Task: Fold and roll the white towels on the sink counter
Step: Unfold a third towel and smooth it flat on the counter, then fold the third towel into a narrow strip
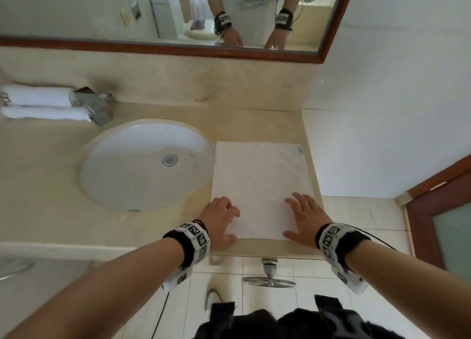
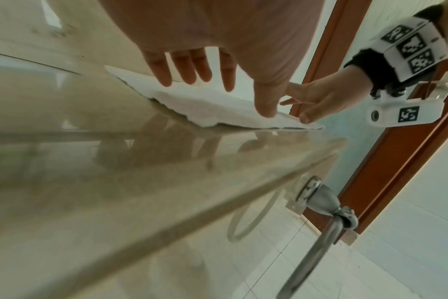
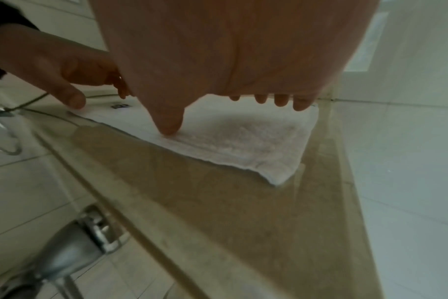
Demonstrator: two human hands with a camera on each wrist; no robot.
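A white towel (image 1: 260, 180) lies flat as a rectangle on the beige counter (image 1: 254, 124), right of the sink. My left hand (image 1: 221, 220) rests on its near left corner with the fingers spread; in the left wrist view the thumb touches the towel (image 2: 192, 103) at its near edge. My right hand (image 1: 304, 218) lies flat on the near right corner, and in the right wrist view its thumb presses into the towel (image 3: 243, 139). Neither hand grips the cloth. Two rolled white towels (image 1: 38, 104) lie at the back left.
The round white sink (image 1: 147, 162) takes up the counter's middle, with a chrome faucet (image 1: 91, 105) behind it. A mirror (image 1: 178, 19) hangs above. The towel's right edge is close to the counter's end by the white wall. A chrome towel ring (image 1: 269, 277) hangs below the front edge.
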